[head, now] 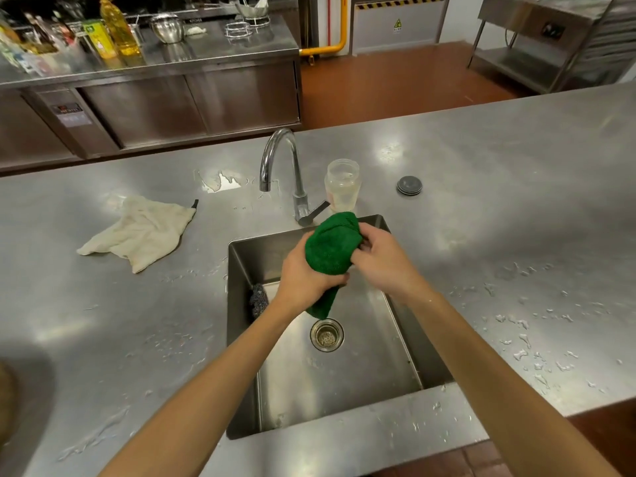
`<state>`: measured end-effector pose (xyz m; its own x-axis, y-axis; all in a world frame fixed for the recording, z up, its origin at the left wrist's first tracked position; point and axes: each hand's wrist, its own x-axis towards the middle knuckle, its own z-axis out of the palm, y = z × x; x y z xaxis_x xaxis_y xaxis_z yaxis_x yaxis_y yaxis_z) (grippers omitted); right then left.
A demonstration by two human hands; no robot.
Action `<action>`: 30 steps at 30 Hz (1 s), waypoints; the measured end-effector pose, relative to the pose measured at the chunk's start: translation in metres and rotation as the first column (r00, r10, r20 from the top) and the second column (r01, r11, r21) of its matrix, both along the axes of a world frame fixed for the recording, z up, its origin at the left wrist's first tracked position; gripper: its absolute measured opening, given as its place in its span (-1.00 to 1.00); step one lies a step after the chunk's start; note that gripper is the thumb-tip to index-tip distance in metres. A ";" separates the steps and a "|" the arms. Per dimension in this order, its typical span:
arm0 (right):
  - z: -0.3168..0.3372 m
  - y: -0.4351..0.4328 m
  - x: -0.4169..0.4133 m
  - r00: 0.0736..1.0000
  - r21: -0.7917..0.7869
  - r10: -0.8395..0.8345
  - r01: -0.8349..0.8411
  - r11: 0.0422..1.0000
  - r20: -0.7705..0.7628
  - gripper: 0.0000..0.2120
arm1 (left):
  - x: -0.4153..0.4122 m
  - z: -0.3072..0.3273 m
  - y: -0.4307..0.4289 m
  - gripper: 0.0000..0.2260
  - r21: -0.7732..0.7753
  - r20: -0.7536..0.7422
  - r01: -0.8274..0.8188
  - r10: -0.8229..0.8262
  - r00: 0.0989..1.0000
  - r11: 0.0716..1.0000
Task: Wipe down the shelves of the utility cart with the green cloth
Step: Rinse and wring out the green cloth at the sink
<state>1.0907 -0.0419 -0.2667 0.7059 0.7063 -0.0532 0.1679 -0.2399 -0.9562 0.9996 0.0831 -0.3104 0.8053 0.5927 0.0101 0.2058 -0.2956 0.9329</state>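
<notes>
Over the rectangular stainless-steel sink basin, the far centre is taken up by the left hand and right hand, both gripping the bunched green cloth. The near half around the round metal drain strainer is open, and a grey steel-wool scrubber lies against the left wall. Behind the basin stand the chrome gooseneck faucet and a clear plastic jar. On the wet stainless-steel countertop, only a crumpled beige cloth on the left and a round grey plug on the right obstruct passage.
</notes>
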 end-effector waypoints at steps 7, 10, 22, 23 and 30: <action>0.016 -0.033 0.003 0.760 -0.309 0.147 0.073 0.948 0.633 -0.18 | 0.003 0.003 0.014 -0.68 -0.067 -0.147 -0.061 0.051 0.988 0.996; -0.004 -0.025 -0.001 0.492 -0.345 0.263 0.083 0.935 0.830 0.11 | 0.003 0.008 0.010 -0.70 -0.192 -0.130 -0.071 0.047 0.990 0.979; -0.011 0.017 0.020 0.235 -0.337 0.303 0.123 0.933 0.924 -0.21 | 0.013 0.027 -0.002 -0.73 -0.182 -0.100 0.084 -0.103 0.990 0.980; -0.011 0.017 0.020 0.246 -0.330 0.294 0.119 0.937 0.924 -0.29 | 0.014 0.026 0.000 -0.72 -0.111 -0.126 0.095 -0.109 0.986 0.989; -0.015 0.018 0.022 0.395 -0.493 0.420 0.102 0.864 0.817 -0.41 | 0.018 0.021 0.007 -0.69 0.290 -0.269 0.242 -0.164 0.949 0.926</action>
<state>1.1126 -0.0241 -0.2822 0.3993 0.8919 0.2125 0.9149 -0.4025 -0.0298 1.0177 0.0902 -0.2890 0.9100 0.4131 -0.0356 0.3118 -0.6251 0.7156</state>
